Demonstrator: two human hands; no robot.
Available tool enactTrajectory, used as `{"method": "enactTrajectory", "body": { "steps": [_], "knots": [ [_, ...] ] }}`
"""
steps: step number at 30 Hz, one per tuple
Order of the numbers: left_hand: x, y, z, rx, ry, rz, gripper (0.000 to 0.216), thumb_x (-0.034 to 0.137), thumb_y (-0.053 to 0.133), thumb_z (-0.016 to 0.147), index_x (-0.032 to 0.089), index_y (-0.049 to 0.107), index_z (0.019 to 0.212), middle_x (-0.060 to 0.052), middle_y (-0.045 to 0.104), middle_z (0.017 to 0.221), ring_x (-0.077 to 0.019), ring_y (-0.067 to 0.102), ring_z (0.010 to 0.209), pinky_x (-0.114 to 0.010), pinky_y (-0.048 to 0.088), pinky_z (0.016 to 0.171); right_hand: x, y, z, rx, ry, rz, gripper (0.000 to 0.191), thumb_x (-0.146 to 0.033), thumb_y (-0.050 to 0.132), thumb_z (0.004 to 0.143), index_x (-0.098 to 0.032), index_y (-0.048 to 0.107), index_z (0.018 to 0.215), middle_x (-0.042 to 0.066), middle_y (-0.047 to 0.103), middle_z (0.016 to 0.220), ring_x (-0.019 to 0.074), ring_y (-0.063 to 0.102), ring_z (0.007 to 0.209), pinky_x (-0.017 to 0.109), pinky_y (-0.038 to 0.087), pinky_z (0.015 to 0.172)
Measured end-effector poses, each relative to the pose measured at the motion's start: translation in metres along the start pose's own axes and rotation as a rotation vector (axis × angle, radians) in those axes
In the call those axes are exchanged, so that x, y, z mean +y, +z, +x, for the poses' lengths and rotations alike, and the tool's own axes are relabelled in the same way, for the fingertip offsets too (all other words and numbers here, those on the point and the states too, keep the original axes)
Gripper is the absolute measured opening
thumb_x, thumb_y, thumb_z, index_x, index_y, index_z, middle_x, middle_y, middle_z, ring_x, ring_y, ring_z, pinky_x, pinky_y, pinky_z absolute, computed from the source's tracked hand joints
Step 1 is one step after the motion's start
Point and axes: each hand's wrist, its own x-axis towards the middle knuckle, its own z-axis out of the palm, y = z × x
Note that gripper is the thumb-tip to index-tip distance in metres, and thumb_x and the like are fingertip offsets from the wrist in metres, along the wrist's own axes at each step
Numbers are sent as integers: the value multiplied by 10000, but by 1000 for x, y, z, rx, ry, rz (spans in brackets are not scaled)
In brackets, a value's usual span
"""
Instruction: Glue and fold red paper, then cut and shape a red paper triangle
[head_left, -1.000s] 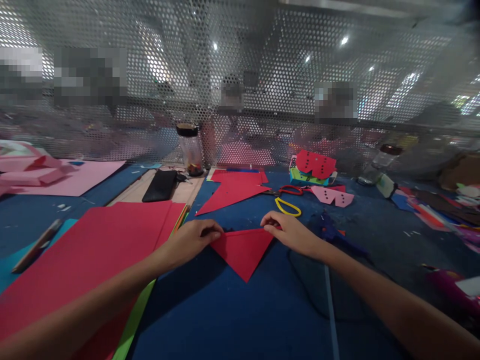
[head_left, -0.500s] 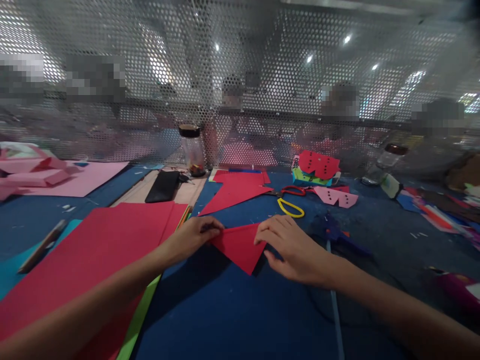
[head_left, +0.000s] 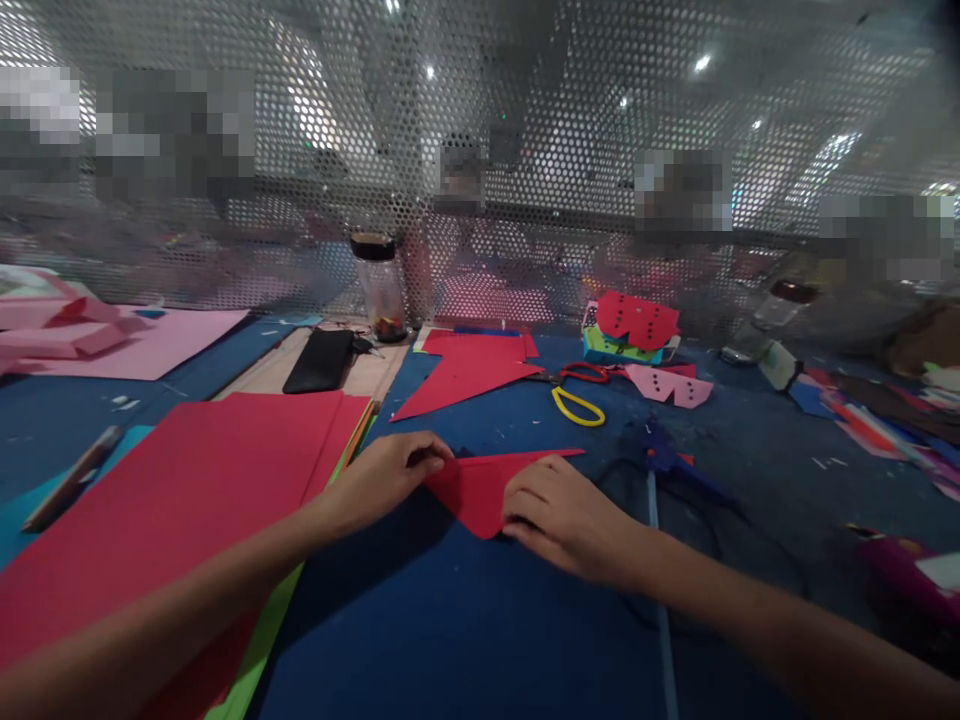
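A folded piece of red paper point(head_left: 476, 490), roughly triangular, is held between my hands just over the dark blue table. My left hand point(head_left: 394, 470) pinches its left corner between thumb and fingers. On the lower right edge my right hand point(head_left: 559, 515) is closed, its fingertips gripping the paper; the thumb is mostly hidden. The paper's far edge runs on past the right fingers to a thin point. Beyond it lie a cut red sheet point(head_left: 469, 375) and scissors point(head_left: 577, 407) with one red and one yellow handle loop.
A red paper stack point(head_left: 187, 480) lies left, beside a black phone-like object point(head_left: 321, 361). A glass jar point(head_left: 380, 290) stands by the perforated metal screen point(head_left: 525, 110). Right are a blue glue gun point(head_left: 675, 465) with its cord, dotted paper pieces point(head_left: 669, 385) and a second jar point(head_left: 769, 322).
My right hand has slid down and left from the paper's upper right corner to its lower edge. The paper's lower tip now looks curved. My left hand keeps its hold.
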Motion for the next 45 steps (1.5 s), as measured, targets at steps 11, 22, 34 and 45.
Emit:
{"method": "enactTrajectory", "body": {
  "steps": [11,22,34,45],
  "knots": [
    [19,18,-13,192,331,164,185,215,503,985,211,682,1030,-64,682,1076,-220,618,1047,-382,485,947,0,7,4,48,199,210,49,-230,573,985,-198,610,977,52,673,1004,195,594,975,349,430,895],
    [26,46,-26,90,171,-39,70,211,593,931,219,608,1000,-6,715,960,-171,676,850,-287,506,742,3,8,8,128,398,350,42,-253,606,969,-212,615,967,16,686,944,169,615,867,316,446,803],
    [30,39,-30,266,520,312,135,202,519,998,195,642,1053,-81,673,1109,-211,641,986,-351,548,826,7,16,6,172,349,248,81,-156,626,936,-211,605,992,19,684,968,179,610,919,325,423,848],
    [29,47,-38,156,766,573,275,151,463,1013,138,651,1215,-111,700,1206,-242,663,1099,-409,568,951,6,16,4,158,319,217,88,-261,582,993,-215,630,1051,40,698,1038,193,613,1002,359,426,912]
  ]
}}
